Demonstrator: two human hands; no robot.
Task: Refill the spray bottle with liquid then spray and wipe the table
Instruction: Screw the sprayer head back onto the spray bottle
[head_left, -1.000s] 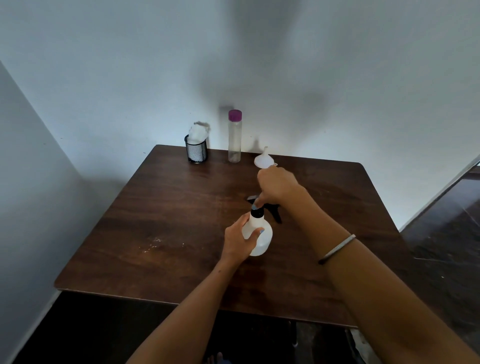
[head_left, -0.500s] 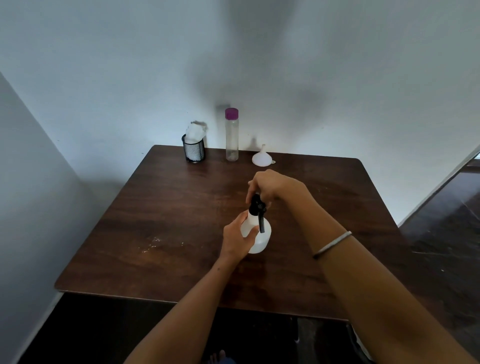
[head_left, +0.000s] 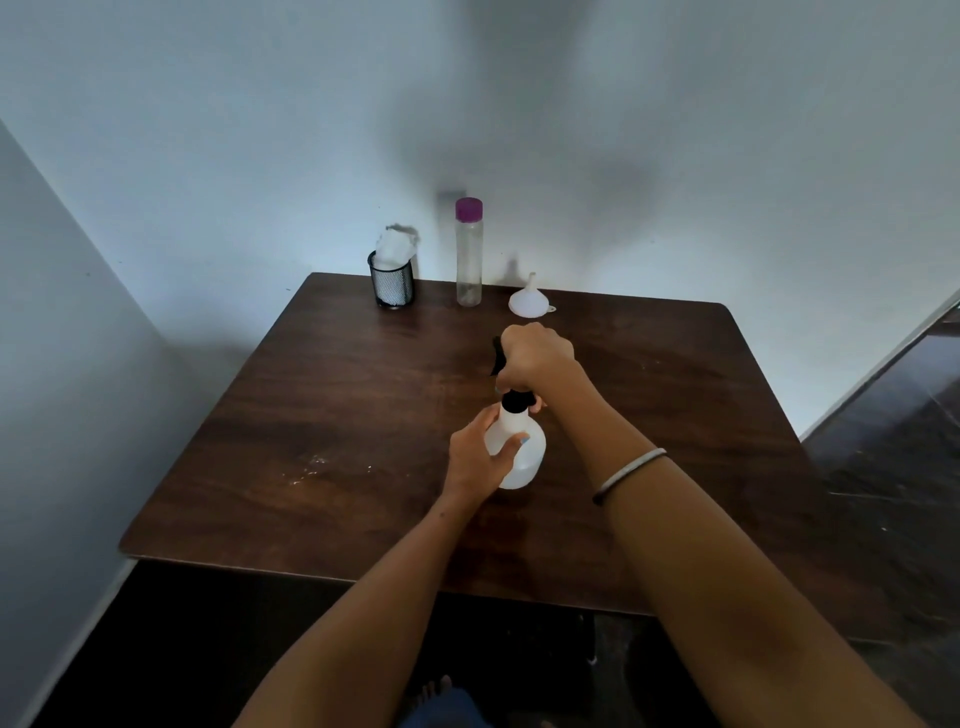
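1. Head view, count: one dark brown wooden table (head_left: 322, 395); one round white plastic spray bottle (head_left: 522, 449) standing on it; one black spray head (head_left: 511, 384) on the bottle's neck; one tall clear plastic bottle with a purple cap (head_left: 469, 253); one white plastic funnel (head_left: 529, 302) set mouth down; one black mesh cup (head_left: 392, 283) holding one crumpled white cloth (head_left: 396, 244); two hands; one thin silver bangle (head_left: 628, 474) on the right forearm.
2. The left hand (head_left: 475, 460) grips the white bottle's body from its left side, the thumb across the front.
3. The right hand (head_left: 537, 358) is closed around the black spray head, directly beyond and above the left hand.
4. The clear bottle, funnel and mesh cup stand well beyond both hands along the table's far edge: the cup to the far left, the bottle in the middle, the funnel nearest the right hand.
5. Hidden or unclear: the right hand covers most of the spray head, so only its collar and a black tip at the hand's left show. I cannot tell the liquid level in either bottle. A faint pale smear lies on the table left of the left hand.
6. Against half a second ago: the trigger that hung in front of the neck is now out of sight, and a black part pokes out left of the right hand; the left hand's grip is unchanged.
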